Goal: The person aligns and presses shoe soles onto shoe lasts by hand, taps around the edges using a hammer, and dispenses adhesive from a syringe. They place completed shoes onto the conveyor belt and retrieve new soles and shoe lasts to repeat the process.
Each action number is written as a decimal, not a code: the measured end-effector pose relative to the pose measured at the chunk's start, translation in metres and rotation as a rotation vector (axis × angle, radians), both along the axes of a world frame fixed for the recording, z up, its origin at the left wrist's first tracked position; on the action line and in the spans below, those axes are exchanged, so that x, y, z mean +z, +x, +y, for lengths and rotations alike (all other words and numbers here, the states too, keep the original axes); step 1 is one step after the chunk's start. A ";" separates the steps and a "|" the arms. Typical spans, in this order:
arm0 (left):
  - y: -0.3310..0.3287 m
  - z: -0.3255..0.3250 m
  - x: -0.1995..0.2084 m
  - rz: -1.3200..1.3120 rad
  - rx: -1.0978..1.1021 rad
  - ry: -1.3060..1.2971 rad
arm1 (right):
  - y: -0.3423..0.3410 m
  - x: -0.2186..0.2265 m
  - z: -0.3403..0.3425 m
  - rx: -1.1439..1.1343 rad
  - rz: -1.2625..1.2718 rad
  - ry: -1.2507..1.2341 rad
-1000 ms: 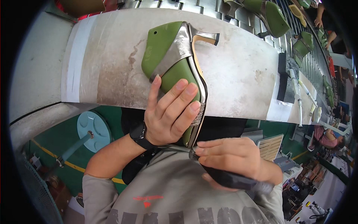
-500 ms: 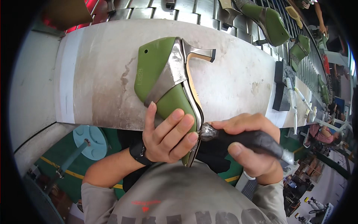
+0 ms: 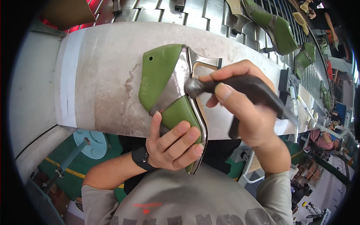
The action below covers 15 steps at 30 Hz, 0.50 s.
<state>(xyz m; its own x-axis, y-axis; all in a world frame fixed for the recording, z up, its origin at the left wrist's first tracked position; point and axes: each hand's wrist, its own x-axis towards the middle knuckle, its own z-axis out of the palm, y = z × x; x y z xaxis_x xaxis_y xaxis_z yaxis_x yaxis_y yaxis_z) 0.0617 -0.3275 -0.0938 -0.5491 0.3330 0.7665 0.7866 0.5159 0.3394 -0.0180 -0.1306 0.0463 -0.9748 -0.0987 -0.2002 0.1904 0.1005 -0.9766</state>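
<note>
A metallic grey heeled shoe [image 3: 173,85] lies on its side on a green shoe last [image 3: 159,71], its heel pointing right. Around the toe end, my left hand [image 3: 173,148] wraps its fingers over the green last and steadies it near the table's front edge. My right hand [image 3: 258,122] grips a dark shoemaker's hammer [image 3: 247,85] close to its head. The hammer's rounded metal face is at the shoe's sole edge, just below the heel; whether it touches cannot be told. Part of the toe is hidden under my left fingers.
Beyond the pale worktable [image 3: 108,82] runs a slatted metal conveyor [image 3: 150,15] carrying more shoes on green lasts [image 3: 283,35]. White-handled tools [image 3: 294,99] lie beside a black block [image 3: 284,80] at right. A round blue base [image 3: 93,144] stands on the floor. Other people are at far right.
My right hand has moved the hammer up along the sole edge, from near the toe towards the heel. My left hand still holds the shoe, which sits slightly lower in view.
</note>
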 end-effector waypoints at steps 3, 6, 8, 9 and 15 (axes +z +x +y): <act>-0.001 -0.004 0.009 -0.027 -0.030 -0.037 | 0.000 -0.009 -0.012 -0.082 0.139 -0.040; -0.016 -0.028 0.031 -0.063 -0.100 -0.144 | -0.006 -0.010 -0.005 -0.137 0.375 -0.033; -0.035 -0.047 0.050 -0.193 -0.248 -0.281 | -0.008 -0.011 0.011 -0.168 0.493 -0.147; -0.051 -0.046 0.057 -0.236 -0.217 -0.289 | -0.004 -0.001 0.014 -0.241 0.401 -0.189; -0.104 -0.042 0.067 -0.497 -0.259 -0.273 | -0.006 -0.009 0.003 -0.348 0.130 -0.203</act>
